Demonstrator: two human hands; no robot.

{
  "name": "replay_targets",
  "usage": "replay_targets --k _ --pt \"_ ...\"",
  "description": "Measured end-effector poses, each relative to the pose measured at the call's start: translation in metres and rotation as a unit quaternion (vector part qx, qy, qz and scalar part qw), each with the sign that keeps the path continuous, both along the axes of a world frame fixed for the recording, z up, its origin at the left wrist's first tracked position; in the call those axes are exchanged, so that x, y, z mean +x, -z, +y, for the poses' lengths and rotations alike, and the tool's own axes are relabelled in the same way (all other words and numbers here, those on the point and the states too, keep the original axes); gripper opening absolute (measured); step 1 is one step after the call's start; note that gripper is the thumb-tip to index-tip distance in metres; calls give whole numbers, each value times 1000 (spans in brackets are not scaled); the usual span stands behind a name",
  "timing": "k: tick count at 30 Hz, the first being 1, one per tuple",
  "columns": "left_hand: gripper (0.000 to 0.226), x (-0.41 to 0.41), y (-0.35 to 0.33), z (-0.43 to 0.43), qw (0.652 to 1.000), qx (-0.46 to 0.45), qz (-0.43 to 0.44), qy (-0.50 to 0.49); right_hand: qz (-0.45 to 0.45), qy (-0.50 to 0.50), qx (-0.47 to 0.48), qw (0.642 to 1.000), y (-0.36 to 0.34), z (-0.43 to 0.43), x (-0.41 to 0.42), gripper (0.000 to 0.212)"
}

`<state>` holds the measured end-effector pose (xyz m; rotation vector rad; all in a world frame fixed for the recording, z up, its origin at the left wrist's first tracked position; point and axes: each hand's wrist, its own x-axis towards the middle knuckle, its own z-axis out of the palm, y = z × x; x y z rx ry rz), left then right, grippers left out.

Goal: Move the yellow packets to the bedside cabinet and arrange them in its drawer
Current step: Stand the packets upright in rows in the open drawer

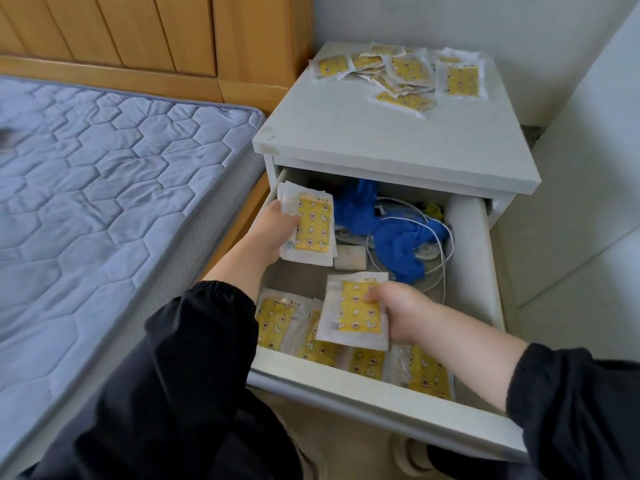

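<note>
The left hand (273, 233) is gripping a small stack of yellow packets (313, 230) at the left rear corner of the open drawer (467, 271), thumb curling over the stack's left edge, other fingers hiding beneath. The right hand (398, 313) is pinching a single packet (356, 310) near the drawer's front edge, thumb pressing on its face. Both are lying with their long axes running front to back. A row of packets (367, 362) is leaning along the front wall. Loose packets (405, 74) are lying scattered at the rear of the bedside cabinet (381, 133) top. A blue cloth (391, 233) is sitting mid-drawer.
</note>
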<state>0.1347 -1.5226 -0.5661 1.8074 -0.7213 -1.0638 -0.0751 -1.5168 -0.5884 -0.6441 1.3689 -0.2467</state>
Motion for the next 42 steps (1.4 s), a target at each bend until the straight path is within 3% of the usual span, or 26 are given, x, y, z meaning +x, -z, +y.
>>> replay_targets --k 4,8,13,17,21,27,35,39,42 --pt "31 0 2 -1 1000 -10 -4 -5 -8 -49 2 999 8 19 42 13" --pt "23 -5 -3 0 999 -34 17 -19 36 -128 -35 991 13 28 77 25" --pt "22 -6 -6 0 997 -44 46 -34 99 -243 -70 962 11 35 85 23" --pt "22 -6 -6 -1 996 -45 64 -47 119 -273 -24 954 16 34 95 27" --pt "22 -6 -7 0 996 -47 66 -48 196 -430 -39 880 18 35 100 50" --pt "22 -7 -8 1 996 -48 65 -48 199 -551 -89 805 7 32 90 65" --pt "28 -9 -9 4 996 -30 72 -32 186 -467 -264 823 -23 -2 35 31" --pt "32 -15 -8 9 998 22 29 56 243 -293 -470 796 -19 -38 -1 21" --pt "24 -24 -10 12 986 58 -16 156 163 -184 -488 837 -18 -53 -13 31"
